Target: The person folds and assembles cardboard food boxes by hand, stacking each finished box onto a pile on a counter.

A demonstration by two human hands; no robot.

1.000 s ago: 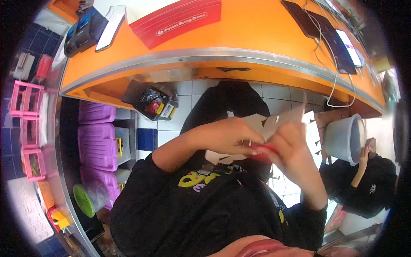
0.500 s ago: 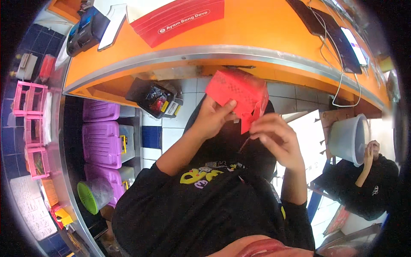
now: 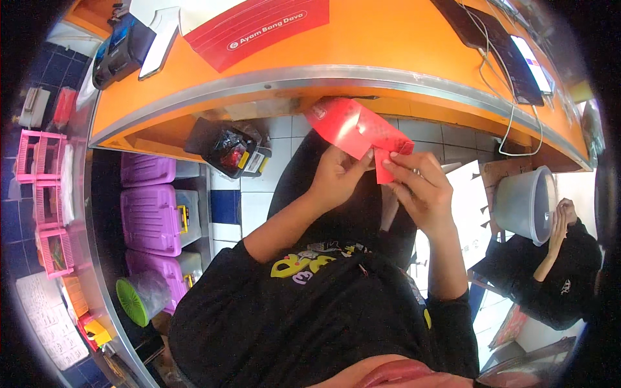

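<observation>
A red cardboard box [image 3: 352, 126], partly folded, is held over my lap just below the orange counter's front edge. My left hand [image 3: 339, 174] grips its lower left side, thumb pressed near a flap. On the other side my right hand [image 3: 417, 184] pinches the box's right end beside a narrow red flap [image 3: 383, 169] that hangs down. Fingers beneath the card are partly hidden.
On the orange counter [image 3: 375, 48] lie a flat red printed carton [image 3: 259, 29], a white phone [image 3: 532, 61] with a cable, and a black device [image 3: 123, 52]. Purple-lidded bins [image 3: 151, 220] stand left. A co-worker [image 3: 550, 271] holds a translucent bucket [image 3: 525, 205] at right.
The box has turned and tilted, showing a different, shinier face. My right hand has moved up and in, from near the flap to pinching the box's right end.
</observation>
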